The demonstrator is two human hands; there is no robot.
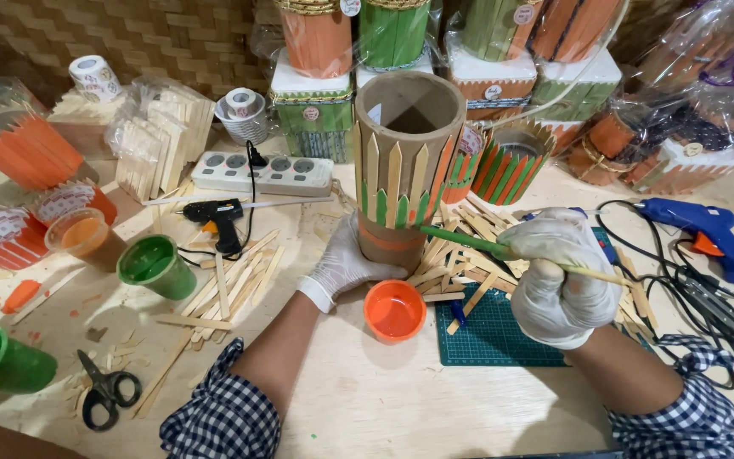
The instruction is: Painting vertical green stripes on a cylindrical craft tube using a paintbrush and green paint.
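Plywood tabletop [384, 408] under everything, pale and paint-smudged, woven wall at the back. Back row: finished stick-clad pots [486, 51] in orange and green, some wrapped in clear film. Centre: cardboard tube [405, 161], upright, open top, ring of pointed wooden sticks glued round its middle, their lower ends painted green and orange. My left hand [346, 263], white glove, is clamped round the tube's base, fingers wrapped on the near side. My right hand [558, 276], also gloved, is closed on a paintbrush [503, 249]; green-coated front part runs left, tip touching the stick ring low on the tube's right side. Green cutting mat [494, 336] lies under my right hand, partly buried by a loose pile of plain sticks [460, 234]. Second pile of sticks [231, 285] left of the tube. White power strip [263, 172] behind it, black glue gun [218, 219] just in front of the strip. Blue glue gun [707, 229] far right, cables tangled beside it. Green cup [2, 361] bottom left corner. Green paint cup [156, 265] and orange paint cup [87, 238] left, side by side. Small orange paint dish [394, 310] just in front of the tube, between my forearms, touching the mat's left edge. Black scissors [105, 391] near left, well apart from both hands. Tape rolls [95, 76] at back left.
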